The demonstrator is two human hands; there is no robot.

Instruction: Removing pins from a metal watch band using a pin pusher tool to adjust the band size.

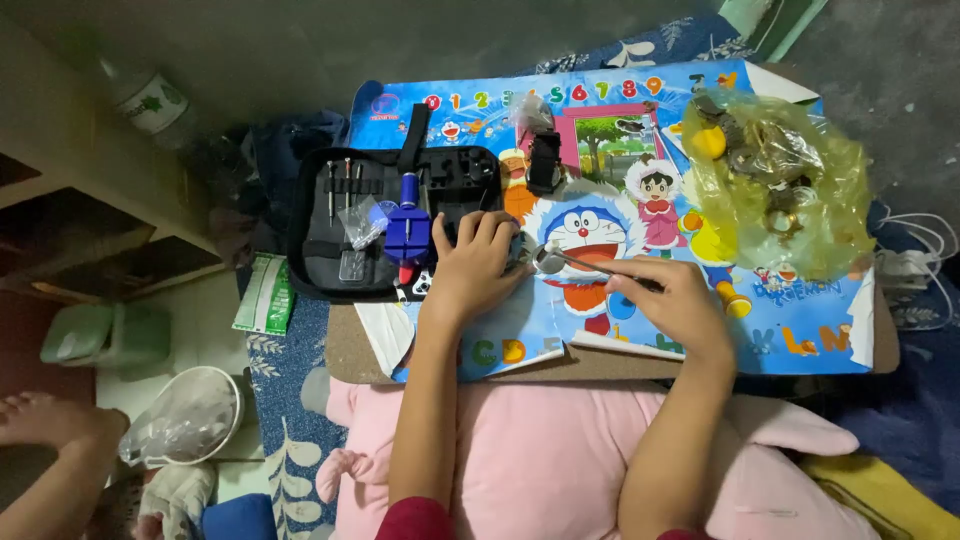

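My left hand (pixel 475 262) rests on the low cartoon-printed table (pixel 800 320), fingers curled over a small dark object at the edge of the black tool case (pixel 330 265); what it holds is hidden. My right hand (pixel 670 300) grips a thin metal tool (pixel 575 261) whose round tip points left toward the left hand's fingers. A blue clamp-like tool (pixel 408 230) stands in the open case beside several small screwdrivers (pixel 345 185). A black watch strap (pixel 544 163) lies farther back on the table.
A yellow plastic bag (pixel 780 190) of metal parts sits at the table's right. A pink cushion (pixel 540 450) covers my lap. A clear bottle (pixel 150 100), a green packet (pixel 265 295), a white bowl (pixel 215 385) and another person's foot (pixel 45 420) are on the left.
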